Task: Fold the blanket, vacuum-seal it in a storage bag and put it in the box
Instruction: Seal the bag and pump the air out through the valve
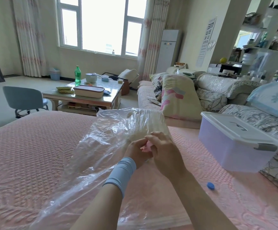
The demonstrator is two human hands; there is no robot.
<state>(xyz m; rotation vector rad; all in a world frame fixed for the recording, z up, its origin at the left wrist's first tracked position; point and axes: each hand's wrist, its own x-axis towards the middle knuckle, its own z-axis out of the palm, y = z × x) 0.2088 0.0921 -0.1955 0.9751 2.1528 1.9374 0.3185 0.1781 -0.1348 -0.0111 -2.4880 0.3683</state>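
Pink quilted bedding (35, 155) filled the foreground of a bright living room, and on it lay the clear storage bag (105, 146), its far end lifted and crumpled. Something pale showed through the plastic near the top, most likely the folded blanket (143, 128), though the creased film made that hard to confirm. Both hands met at the bag's upper part. The left hand (135, 152), with a blue sleeve at the wrist, and the right hand (165, 151) each had fingers curled round a small pink piece (145, 146) on the bag. A blue cap (210, 186) lay loose on the bedding near the right forearm. The bag looked puffy, so I judged folding and bagging done and sealing under way, with the air not yet drawn out. The box (234, 143) sat to the right with its lid on, so opening and packing it remained.
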